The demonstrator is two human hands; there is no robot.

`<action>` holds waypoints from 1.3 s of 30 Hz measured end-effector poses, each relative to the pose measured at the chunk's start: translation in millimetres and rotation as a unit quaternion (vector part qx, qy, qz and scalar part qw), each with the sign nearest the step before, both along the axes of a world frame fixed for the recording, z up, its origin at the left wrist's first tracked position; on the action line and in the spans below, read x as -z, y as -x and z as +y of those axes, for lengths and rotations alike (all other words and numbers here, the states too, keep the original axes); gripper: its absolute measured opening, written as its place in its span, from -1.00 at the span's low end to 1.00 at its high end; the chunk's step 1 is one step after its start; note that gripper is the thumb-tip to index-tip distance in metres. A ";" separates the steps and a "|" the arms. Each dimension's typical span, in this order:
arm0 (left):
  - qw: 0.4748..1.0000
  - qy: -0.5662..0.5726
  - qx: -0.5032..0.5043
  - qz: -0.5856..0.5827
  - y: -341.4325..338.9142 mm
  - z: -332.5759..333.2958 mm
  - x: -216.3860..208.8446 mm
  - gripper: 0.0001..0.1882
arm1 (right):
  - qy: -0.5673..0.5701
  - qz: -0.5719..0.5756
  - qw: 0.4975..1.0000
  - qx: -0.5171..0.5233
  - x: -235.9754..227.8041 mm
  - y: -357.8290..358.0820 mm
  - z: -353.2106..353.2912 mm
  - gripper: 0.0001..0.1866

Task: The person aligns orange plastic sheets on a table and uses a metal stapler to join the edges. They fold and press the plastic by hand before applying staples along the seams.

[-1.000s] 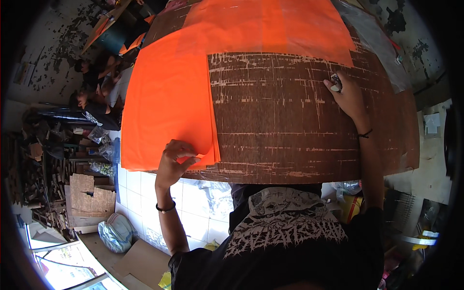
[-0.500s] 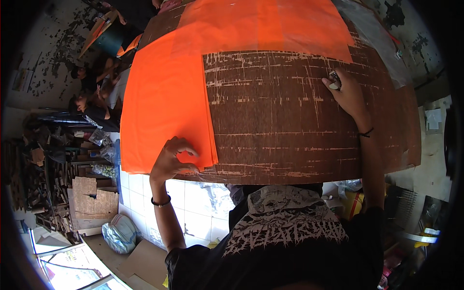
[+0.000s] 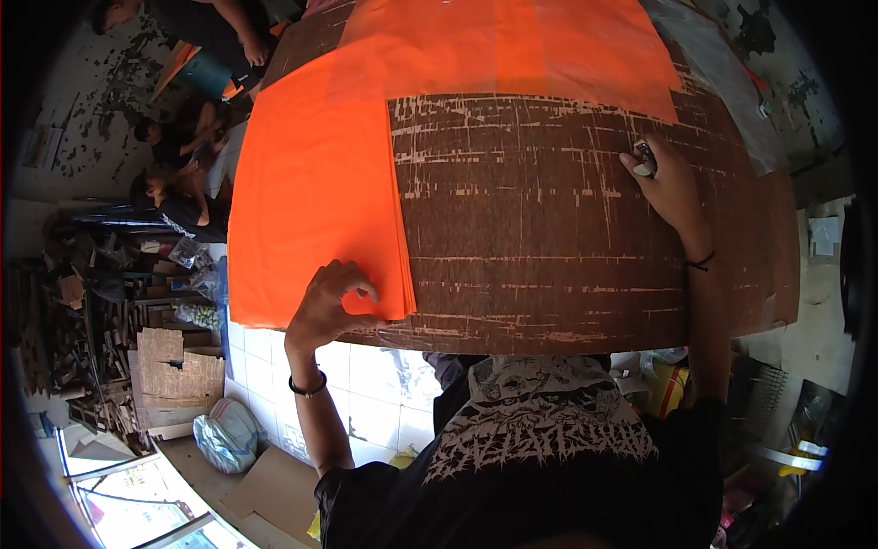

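A stack of bright orange sheets, which look like thin fabric or plastic (image 3: 311,174), lies on the left of a brown worn-surfaced table (image 3: 530,220). At the stack's near right corner is my left hand (image 3: 327,302), its fingers curved and the thumb apart, with nothing visible between them. Over the table's right side, my right hand (image 3: 672,188) is closed around a small object with a pale, metallic look (image 3: 644,163). Its kind is mostly hidden by the fingers. More orange material (image 3: 494,46) is spread across the far side.
Clear plastic sheeting (image 3: 722,91) lies along the far right edge of the table. Other people are at the left, one standing by the far left corner (image 3: 229,37). Scrap wood (image 3: 101,357) and a tied sack (image 3: 233,437) are on the floor at left.
My right hand has shifted slightly right, still closed. My left hand keeps nearly the same curved pose at the stack's corner. The person at far left shows more in view.
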State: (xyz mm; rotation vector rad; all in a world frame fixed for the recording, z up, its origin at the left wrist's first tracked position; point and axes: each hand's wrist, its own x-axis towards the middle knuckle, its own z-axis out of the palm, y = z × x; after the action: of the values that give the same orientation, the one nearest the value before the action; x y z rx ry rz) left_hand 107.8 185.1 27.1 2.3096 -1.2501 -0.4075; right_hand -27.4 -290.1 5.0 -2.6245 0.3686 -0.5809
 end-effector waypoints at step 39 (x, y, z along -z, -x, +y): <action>0.741 0.383 0.076 0.546 167.9 -208.4 -24.0 -0.40 | -0.496 -0.075 0.865 -0.027 -21.0 90.4 70.9 -0.64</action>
State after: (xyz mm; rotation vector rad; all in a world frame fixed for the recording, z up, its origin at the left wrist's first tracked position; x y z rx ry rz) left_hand -60.1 -23.3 51.1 0.9175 -0.7209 -0.9098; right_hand -117.8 -219.2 25.9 -1.5776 0.3996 -0.4065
